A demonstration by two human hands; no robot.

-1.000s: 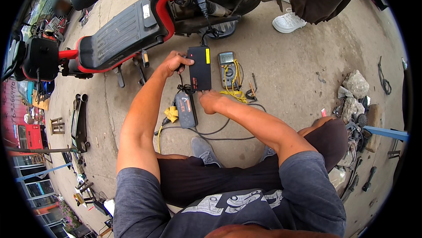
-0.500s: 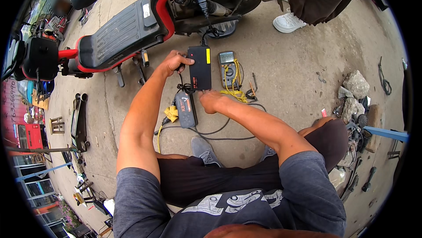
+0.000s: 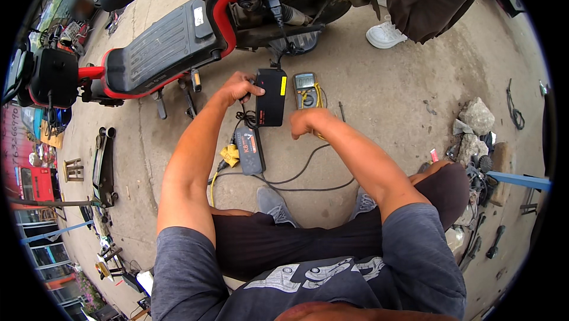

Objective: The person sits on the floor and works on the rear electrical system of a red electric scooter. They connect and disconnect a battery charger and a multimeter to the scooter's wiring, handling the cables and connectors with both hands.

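Note:
My left hand [image 3: 242,87] is closed on the upper left side of a black charger [image 3: 271,105] with a yellow label, its thumb on top. A cable runs from the charger's far end toward the electric scooter [image 3: 172,31]. My right hand [image 3: 304,122] is just right of the charger's near end, apart from it, at the near edge of a grey multimeter [image 3: 306,82] with yellow leads. Its fingers bend down and are mostly hidden. A second, grey charger [image 3: 249,150] lies nearer me, beside a yellow plug adapter [image 3: 229,155].
Another person's white shoe [image 3: 386,34] and dark trousers [image 3: 435,1] are at the far right. Broken concrete lumps [image 3: 476,115] and scrap parts lie on the right. A black cable [image 3: 314,188] loops over the ground before my feet. A small wooden stool [image 3: 73,170] stands left.
My right hand has left the black charger's near end and moved right and slightly away from me, now covering part of the multimeter's leads. My left hand keeps its hold; the charger shifts slightly nearer me.

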